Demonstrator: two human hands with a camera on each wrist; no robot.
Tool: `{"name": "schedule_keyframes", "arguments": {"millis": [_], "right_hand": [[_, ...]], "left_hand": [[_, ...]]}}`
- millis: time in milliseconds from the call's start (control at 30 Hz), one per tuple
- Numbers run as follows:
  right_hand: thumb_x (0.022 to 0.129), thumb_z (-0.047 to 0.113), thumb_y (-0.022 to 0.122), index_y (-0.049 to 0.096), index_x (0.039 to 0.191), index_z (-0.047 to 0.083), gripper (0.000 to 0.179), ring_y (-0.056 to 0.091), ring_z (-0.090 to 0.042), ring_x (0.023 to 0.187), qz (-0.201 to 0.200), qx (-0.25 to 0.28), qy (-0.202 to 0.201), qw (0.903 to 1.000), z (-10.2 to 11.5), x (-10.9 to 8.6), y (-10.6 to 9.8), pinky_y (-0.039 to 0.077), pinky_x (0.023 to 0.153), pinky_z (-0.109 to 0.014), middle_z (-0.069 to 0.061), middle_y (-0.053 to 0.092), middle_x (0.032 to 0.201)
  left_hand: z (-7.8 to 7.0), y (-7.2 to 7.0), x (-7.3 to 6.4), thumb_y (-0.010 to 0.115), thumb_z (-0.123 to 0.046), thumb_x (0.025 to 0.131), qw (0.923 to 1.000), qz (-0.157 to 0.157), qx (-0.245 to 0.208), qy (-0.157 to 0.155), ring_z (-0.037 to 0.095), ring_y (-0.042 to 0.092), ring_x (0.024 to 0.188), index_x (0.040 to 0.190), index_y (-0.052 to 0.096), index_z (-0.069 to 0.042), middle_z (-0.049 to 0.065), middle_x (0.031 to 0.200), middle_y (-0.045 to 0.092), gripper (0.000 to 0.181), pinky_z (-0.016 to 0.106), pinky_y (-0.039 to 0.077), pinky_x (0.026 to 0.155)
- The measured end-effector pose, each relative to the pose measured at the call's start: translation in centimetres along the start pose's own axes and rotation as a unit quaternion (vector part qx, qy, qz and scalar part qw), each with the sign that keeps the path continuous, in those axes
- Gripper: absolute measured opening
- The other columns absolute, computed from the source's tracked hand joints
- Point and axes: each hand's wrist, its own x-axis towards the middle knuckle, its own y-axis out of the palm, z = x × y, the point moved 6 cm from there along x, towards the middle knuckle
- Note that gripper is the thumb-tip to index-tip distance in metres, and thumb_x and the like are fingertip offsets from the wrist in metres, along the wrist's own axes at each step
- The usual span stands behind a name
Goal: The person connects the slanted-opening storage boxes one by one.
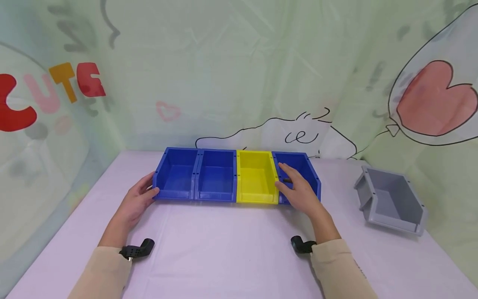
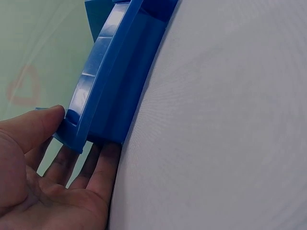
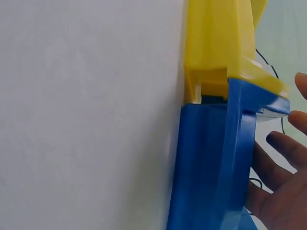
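Note:
Four open-fronted storage bins stand side by side: a left blue bin point(image 1: 179, 176), a second blue bin point(image 1: 216, 176), a yellow bin point(image 1: 257, 176) and a right blue bin point(image 1: 308, 174). My left hand point(image 1: 136, 203) grips the outer front corner of the left blue bin, thumb at the front lip, fingers against the side wall. In the left wrist view, this bin point(image 2: 112, 86) hides some fingertips. My right hand point(image 1: 300, 193) reaches over the right blue bin with spread fingers. Its thumb is at the seam beside the yellow bin.
A separate grey bin point(image 1: 393, 203) sits on the right of the table, near a printed curtain point(image 1: 224, 74) that hangs behind and at the sides. A pale cloth point(image 1: 209, 249) covers the table. Each wrist wears a black camera mount.

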Motion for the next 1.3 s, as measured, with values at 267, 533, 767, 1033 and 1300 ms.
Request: {"name": "schedule_keyframes", "arguments": {"millis": [267, 533, 767, 1033, 1300], "right_hand": [[0.107, 0.030, 0.056, 0.030, 0.164, 0.018, 0.064, 0.046, -0.044, 0.143, -0.028, 0.014, 0.000, 0.9995, 0.3, -0.4, -1.7, 0.042, 0.115, -0.064, -0.019, 0.029, 0.168], [0.107, 0.029, 0.056, 0.030, 0.164, 0.017, 0.063, 0.045, -0.044, 0.144, -0.048, 0.030, -0.014, 0.9983, 0.7, -0.8, -3.0, 0.042, 0.114, -0.064, -0.017, 0.030, 0.168], [0.108, 0.031, 0.054, 0.028, 0.164, 0.016, 0.063, 0.043, -0.045, 0.145, -0.062, 0.033, -0.023, 0.9972, 1.2, -1.3, -4.4, 0.039, 0.117, -0.065, -0.018, 0.031, 0.168], [0.108, 0.031, 0.054, 0.027, 0.165, 0.016, 0.065, 0.040, -0.048, 0.146, -0.077, -0.005, -0.029, 0.9966, 1.2, -1.7, -5.6, 0.042, 0.113, -0.066, -0.024, 0.032, 0.165], [0.107, 0.031, 0.055, 0.031, 0.163, 0.011, 0.064, 0.034, -0.052, 0.148, -0.102, -0.070, -0.023, 0.9921, 0.3, -2.2, -7.1, 0.033, 0.115, -0.074, -0.027, 0.035, 0.163]], "left_hand": [[-0.1, 0.1, 0.1, 0.052, -0.009, 0.108, 1.0000, 0.002, -0.002, 0.002, 0.037, 0.028, 0.154, 0.166, 0.017, -0.008, 0.022, 0.171, 0.019, 0.068, 0.009, 0.048, 0.100], [0.0, 0.1, 0.0, 0.051, -0.008, 0.108, 1.0000, 0.001, 0.005, -0.002, 0.036, 0.025, 0.156, 0.166, 0.017, -0.008, 0.019, 0.172, 0.017, 0.067, 0.025, 0.041, 0.117], [0.0, 0.1, 0.0, 0.051, -0.007, 0.108, 1.0000, -0.002, 0.005, -0.005, 0.036, 0.026, 0.156, 0.166, 0.016, -0.009, 0.020, 0.172, 0.017, 0.067, 0.030, 0.039, 0.120], [0.1, 0.0, 0.1, 0.049, -0.007, 0.108, 0.9999, -0.004, 0.004, -0.010, 0.036, 0.025, 0.157, 0.167, 0.015, -0.010, 0.018, 0.173, 0.015, 0.068, 0.049, 0.028, 0.125], [0.3, 0.0, 0.1, 0.050, -0.008, 0.108, 0.9998, -0.007, 0.005, -0.015, 0.035, 0.024, 0.157, 0.167, 0.016, -0.012, 0.017, 0.173, 0.015, 0.068, 0.048, 0.028, 0.125]]}}
